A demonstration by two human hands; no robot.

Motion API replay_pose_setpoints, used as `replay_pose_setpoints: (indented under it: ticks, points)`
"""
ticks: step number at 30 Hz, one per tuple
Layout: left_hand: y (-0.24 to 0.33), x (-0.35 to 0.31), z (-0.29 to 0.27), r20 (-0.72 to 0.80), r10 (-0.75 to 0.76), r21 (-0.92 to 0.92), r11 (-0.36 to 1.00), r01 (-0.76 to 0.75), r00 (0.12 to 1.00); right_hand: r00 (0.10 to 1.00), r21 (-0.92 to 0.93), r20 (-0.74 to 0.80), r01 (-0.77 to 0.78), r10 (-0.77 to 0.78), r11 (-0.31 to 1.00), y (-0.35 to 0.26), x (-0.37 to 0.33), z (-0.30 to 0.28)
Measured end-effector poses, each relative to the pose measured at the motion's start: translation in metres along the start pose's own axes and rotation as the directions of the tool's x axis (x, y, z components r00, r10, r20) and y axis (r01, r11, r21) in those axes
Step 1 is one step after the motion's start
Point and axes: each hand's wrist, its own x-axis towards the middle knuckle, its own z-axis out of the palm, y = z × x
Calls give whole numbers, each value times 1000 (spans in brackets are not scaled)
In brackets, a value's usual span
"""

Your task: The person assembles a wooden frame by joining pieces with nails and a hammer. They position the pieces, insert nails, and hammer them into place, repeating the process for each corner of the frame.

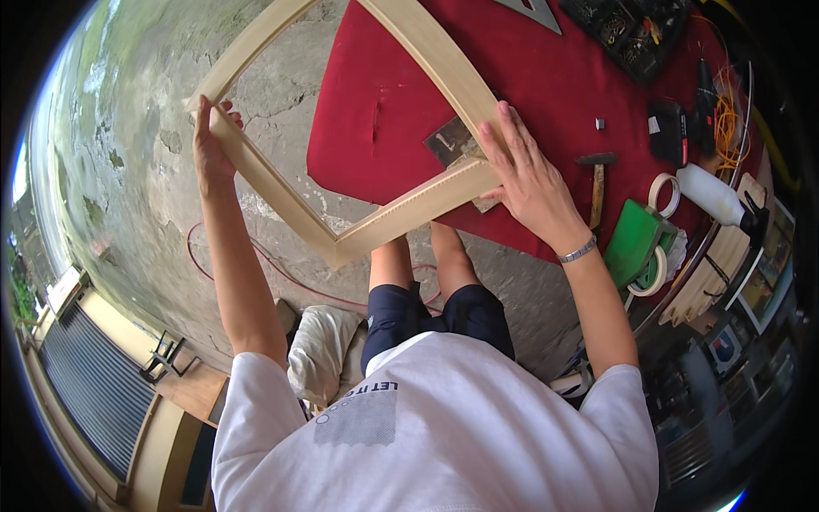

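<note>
A pale wooden frame (277, 189), four-sided with mitred corners, is held tilted in front of me, partly over the red-covered table. My left hand (213, 154) grips its left corner, thumb on the outside and fingers curled round the edge. On the right corner lies my right hand (536, 188), its fingers stretched along the wood and its thumb at the lower edge. Beneath that corner, a dark flat metal piece (445, 139) rests on the cloth, partly hidden by the frame. The frame's far end runs out of the picture.
The red cloth (375, 77) covers the table. To the right lie a hammer (597, 192), a green box (636, 245), a tape roll (664, 194), a white bottle (710, 192) and orange cord (729, 128). A black parts tray (627, 34) stands farther off. A red hose (200, 256) crosses the concrete floor.
</note>
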Motion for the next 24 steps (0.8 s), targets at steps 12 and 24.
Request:
replay_pose_setpoints:
  ticks: [12,24]
  points:
    - [-2,-48,-8,-161,-37,83,995,51,986,958,157,-254,-97,135,983,-25,-39,30]
    - [-9,-48,-38,-192,-95,26,994,102,977,940,153,-339,17,36,988,1,-40,35]
